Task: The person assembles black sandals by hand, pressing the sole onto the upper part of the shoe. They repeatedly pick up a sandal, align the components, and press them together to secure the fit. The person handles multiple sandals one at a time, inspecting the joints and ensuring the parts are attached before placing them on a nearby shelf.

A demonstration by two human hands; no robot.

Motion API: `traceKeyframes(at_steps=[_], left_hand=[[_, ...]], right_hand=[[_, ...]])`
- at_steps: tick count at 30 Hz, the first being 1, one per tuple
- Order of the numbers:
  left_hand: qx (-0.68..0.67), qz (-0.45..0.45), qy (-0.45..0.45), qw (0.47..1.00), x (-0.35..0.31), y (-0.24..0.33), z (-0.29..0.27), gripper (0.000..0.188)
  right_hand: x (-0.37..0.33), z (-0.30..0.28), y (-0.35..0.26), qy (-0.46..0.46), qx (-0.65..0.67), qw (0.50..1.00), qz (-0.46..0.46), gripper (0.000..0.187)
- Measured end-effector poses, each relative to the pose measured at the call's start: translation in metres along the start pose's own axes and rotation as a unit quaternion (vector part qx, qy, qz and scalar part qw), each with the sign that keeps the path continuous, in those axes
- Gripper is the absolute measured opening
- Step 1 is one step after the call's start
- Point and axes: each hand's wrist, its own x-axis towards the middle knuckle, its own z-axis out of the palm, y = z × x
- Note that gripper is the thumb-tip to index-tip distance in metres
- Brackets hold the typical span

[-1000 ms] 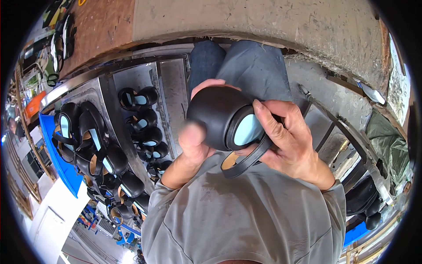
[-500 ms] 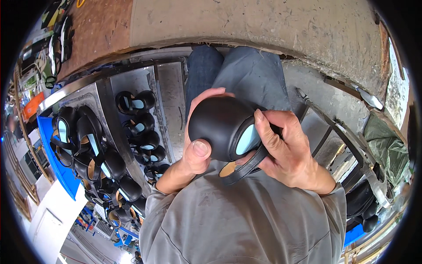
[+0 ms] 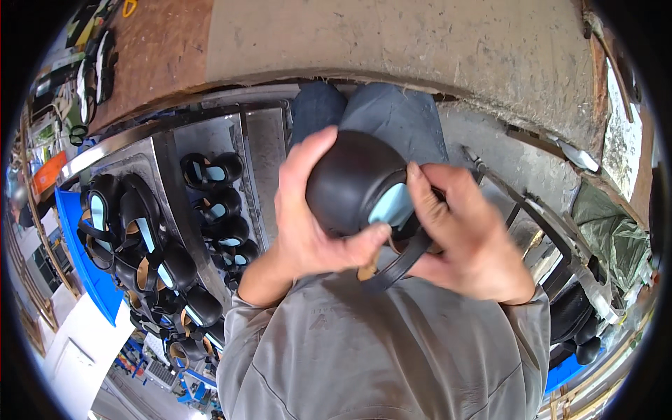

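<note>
A black shoe [image 3: 352, 180] with a rounded toe, a pale blue insole and a black strap is held up in front of my chest. My left hand [image 3: 308, 227] wraps around its toe from the left, the thumb lying by the rim of the opening. At the opening's right side, my right hand [image 3: 465, 234] grips the shoe, thumb or finger on the edge near the insole; it is slightly smeared by motion. The strap [image 3: 400, 269] loops below the fingers, with a bit of tan lining showing. The heel end is hidden behind my right hand.
At left, a blue bin [image 3: 87, 255] is heaped with similar black shoes [image 3: 143, 231]. More shoes [image 3: 213, 171] stand in a row on a metal rack [image 3: 262, 147]. A worn bench [image 3: 392, 42] spans the far side. A metal frame [image 3: 532, 217] and green plastic bag [image 3: 609, 224] are at right.
My left thumb has slid right, from the toe's side to the rim of the opening. The shoe has shifted and turned slightly. My right hand keeps its grip.
</note>
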Motion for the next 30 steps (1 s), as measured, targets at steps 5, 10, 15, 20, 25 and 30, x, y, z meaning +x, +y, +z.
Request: traceKeyframes(at_steps=[5, 10, 15, 20, 25, 30], left_hand=[[-0.14, -0.024, -0.124, 0.982, 0.05, 0.039, -0.029, 0.086], [-0.197, -0.023, -0.178, 0.964, 0.055, 0.057, -0.032, 0.083], [-0.297, -0.07, -0.167, 0.937, 0.018, 0.05, -0.026, 0.078], [-0.291, -0.081, -0.095, 0.949, -0.01, 0.056, -0.017, 0.076], [-0.233, -0.009, -0.045, 0.971, -0.033, 0.044, -0.013, 0.085], [-0.197, -0.011, -0.016, 0.98, -0.048, 0.033, -0.019, 0.098]], right_hand=[[0.025, -0.04, 0.011, 0.114, 0.098, 0.987, -0.053, 0.1], [0.033, -0.017, -0.016, 0.079, 0.224, 0.967, -0.094, 0.069], [0.011, 0.004, -0.017, 0.093, 0.292, 0.952, -0.015, 0.062], [0.006, 0.018, -0.031, 0.119, 0.225, 0.966, -0.047, 0.06], [0.009, 0.023, -0.031, 0.098, 0.245, 0.963, -0.053, 0.058], [0.019, 0.032, -0.033, 0.086, 0.255, 0.961, -0.063, 0.058]])
